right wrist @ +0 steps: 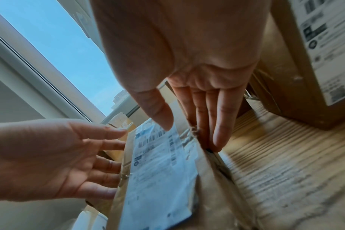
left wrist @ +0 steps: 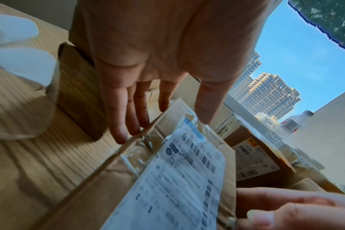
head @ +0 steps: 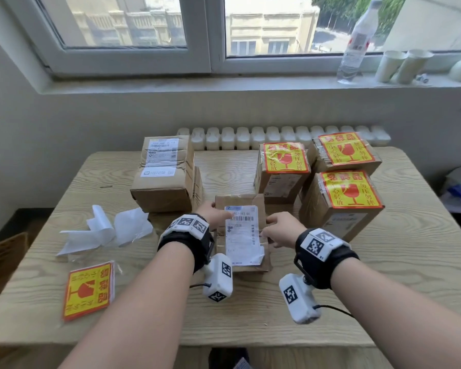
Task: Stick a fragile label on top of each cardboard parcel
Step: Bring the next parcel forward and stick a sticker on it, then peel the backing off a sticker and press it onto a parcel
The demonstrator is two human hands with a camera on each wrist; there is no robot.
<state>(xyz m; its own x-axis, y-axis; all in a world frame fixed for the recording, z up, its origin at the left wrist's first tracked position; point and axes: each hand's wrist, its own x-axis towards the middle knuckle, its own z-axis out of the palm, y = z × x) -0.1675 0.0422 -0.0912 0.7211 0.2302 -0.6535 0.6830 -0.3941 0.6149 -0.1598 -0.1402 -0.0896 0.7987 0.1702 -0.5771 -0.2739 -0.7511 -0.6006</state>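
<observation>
A flat cardboard parcel (head: pixel 244 235) with a white shipping slip on top lies at the table's middle. My left hand (head: pixel 218 213) touches its left edge with straight fingers, thumb over the top. My right hand (head: pixel 276 230) touches its right edge the same way. In the left wrist view the left hand (left wrist: pixel 161 99) meets the parcel (left wrist: pixel 167 179) along its side. The right wrist view shows my right hand (right wrist: pixel 195 118) with fingers down the parcel (right wrist: pixel 159 171) edge and thumb on the slip. A stack of yellow-and-red fragile labels (head: pixel 89 290) lies front left.
Three parcels with fragile labels on top stand at the right (head: pixel 284 158) (head: pixel 346 150) (head: pixel 349 190). A taller unlabelled parcel (head: pixel 163 174) stands back left. Peeled white backing papers (head: pixel 104 230) lie left of my hands. A bottle (head: pixel 357 43) and cups (head: pixel 402 65) sit on the windowsill.
</observation>
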